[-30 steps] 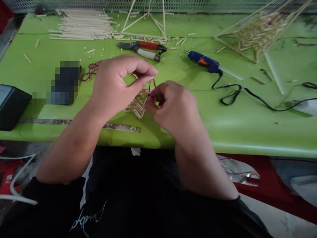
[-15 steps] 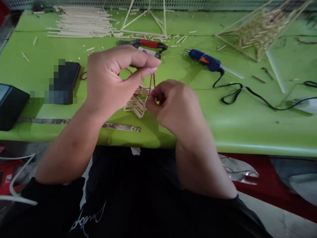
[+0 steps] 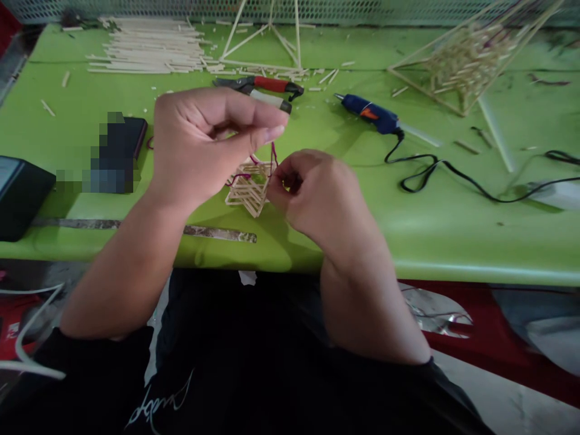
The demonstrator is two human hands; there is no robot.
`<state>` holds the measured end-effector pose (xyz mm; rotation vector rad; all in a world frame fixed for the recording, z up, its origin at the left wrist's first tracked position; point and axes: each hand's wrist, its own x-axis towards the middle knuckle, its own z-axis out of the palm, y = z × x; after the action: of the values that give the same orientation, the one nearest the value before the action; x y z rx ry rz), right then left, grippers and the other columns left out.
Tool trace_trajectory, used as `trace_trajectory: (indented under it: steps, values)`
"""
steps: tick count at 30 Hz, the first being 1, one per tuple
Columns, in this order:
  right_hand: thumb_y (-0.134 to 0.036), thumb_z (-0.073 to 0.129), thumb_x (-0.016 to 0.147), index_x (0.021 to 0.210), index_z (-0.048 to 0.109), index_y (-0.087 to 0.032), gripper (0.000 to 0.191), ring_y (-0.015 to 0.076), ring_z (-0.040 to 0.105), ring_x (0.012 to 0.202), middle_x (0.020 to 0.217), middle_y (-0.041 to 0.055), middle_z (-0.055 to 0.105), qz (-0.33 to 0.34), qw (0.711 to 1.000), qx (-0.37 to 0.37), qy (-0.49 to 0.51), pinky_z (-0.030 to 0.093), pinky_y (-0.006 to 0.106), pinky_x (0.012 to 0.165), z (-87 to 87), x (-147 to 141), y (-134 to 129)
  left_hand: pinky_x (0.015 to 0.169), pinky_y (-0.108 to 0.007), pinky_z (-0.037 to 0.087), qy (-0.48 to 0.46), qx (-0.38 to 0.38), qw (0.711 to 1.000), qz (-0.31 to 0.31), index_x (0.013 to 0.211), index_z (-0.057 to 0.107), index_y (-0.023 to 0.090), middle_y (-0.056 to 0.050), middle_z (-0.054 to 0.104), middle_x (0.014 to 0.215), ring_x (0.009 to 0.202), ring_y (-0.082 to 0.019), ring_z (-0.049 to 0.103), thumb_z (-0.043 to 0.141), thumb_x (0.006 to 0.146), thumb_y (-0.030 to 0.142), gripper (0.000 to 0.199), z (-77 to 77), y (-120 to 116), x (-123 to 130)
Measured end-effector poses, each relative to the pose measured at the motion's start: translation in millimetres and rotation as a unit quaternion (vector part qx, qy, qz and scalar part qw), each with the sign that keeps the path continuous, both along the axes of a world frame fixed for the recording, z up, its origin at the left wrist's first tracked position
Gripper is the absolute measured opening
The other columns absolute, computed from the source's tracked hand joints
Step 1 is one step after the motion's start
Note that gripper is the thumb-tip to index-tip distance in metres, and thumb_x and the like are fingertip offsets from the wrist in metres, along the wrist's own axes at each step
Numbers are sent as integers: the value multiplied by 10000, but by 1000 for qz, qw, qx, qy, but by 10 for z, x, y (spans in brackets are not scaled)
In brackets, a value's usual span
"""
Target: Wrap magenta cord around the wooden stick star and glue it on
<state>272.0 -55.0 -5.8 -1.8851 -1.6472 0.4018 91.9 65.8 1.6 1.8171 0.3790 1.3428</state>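
Purple string (image 3: 273, 151) ran between my hands at the stick star (image 3: 254, 202), near the table's (image 3: 453, 241) front edge.
My left hand (image 3: 194, 148) had shifted left, so more string showed on the star, likely easier to work. Its thumb and finger pinched the string; my right hand (image 3: 328, 199) seemed to pinch it too.
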Motion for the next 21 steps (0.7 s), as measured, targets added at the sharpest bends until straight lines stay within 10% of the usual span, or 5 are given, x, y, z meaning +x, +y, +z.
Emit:
trace_trajectory:
  steps: [10, 21]
  values:
    - [-254, 671, 997, 1093, 781, -251, 146, 213, 715, 829, 1013, 53, 805, 3, 981, 145, 127, 593, 393, 750, -354, -8, -202, 916, -410, 782, 23, -88, 995, 39, 1023, 981, 311, 9, 953, 1026, 980, -228, 927, 1118, 929, 390, 184, -2, -54, -36]
    - [-275, 784, 1045, 1057, 798, -249, 32, 212, 698, 840, 1037, 61, 791, 17, 982, 163, 88, 578, 394, 755, -340, -2, -134, 939, -393, 795, 44, -64, 997, 30, 1112, 992, 319, -9, 961, 1060, 1027, -227, 948, 1056, 1015, 377, 130, -55, 0, -73]
